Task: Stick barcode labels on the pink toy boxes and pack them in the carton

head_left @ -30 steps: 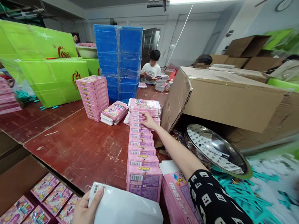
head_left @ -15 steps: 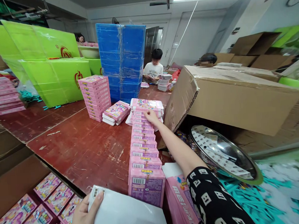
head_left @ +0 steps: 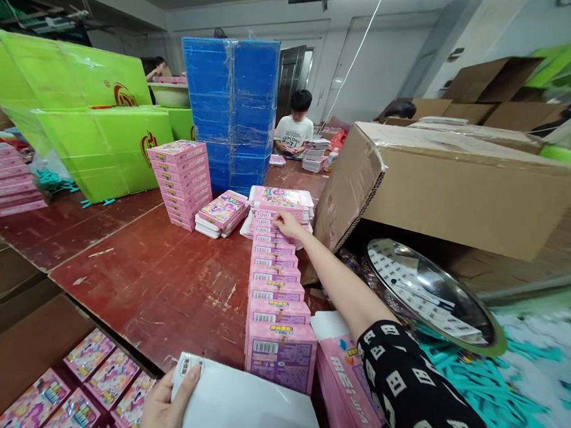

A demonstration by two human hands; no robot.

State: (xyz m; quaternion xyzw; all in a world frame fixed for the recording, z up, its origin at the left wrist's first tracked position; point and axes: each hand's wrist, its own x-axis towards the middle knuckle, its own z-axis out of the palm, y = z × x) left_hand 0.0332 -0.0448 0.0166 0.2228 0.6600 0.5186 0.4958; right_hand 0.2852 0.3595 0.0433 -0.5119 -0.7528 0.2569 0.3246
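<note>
My left hand (head_left: 164, 405) grips a white sheet (head_left: 243, 406) by its near left corner, where a small printed label (head_left: 193, 365) shows beside the thumb. Away from me across the table runs a row of pink boxes (head_left: 282, 358), set one behind another, with barcodes and purple panels facing me. Near the far end of that row is my right hand (head_left: 287, 225), its fingers bent and pressed together against a box. Whatever those fingertips may hold is too small to make out. Flat pink cartons (head_left: 289, 194) are stacked just beyond that hand.
A stack of pink boxes (head_left: 183, 182) stands left of the row, before blue cartons (head_left: 234, 113). On the right are a tilted cardboard box (head_left: 460, 189), a metal tray (head_left: 434, 275) and teal plastic pieces (head_left: 483, 383). Packed boxes (head_left: 65, 418) lie lower left. A person (head_left: 294, 128) sits across the table.
My right hand has shifted very slightly toward me along the row. The left hand and white sheet stay nearly where they were. The camera view has moved a little.
</note>
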